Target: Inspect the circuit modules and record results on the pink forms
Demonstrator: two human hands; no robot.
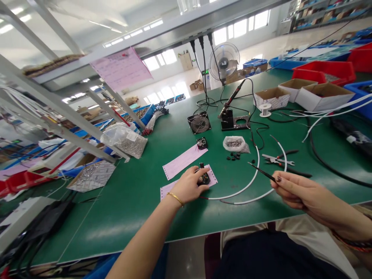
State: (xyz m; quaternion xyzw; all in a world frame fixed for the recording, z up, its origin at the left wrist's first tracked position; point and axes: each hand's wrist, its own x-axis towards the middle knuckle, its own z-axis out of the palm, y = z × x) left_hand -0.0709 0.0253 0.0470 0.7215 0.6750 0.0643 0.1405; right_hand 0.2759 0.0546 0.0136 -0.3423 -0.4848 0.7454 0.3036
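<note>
My left hand is closed over a small black component with a circuit board, resting on a pink paper strip. The thumb lies along its near side, and the fingers hide part of it. In my right hand is a pair of slim black tweezers, tips pointing left above the bench. White-sleeved wires curve across the bench from beside the component towards the right hand. A second small black component sits on another pink strip. Small black pieces lie scattered farther back.
Behind stand a soldering iron in its holder, a black square fan and a solder spool. A bag of small metal parts lies nearer. Pliers rest at right. Shelf posts rise on the left.
</note>
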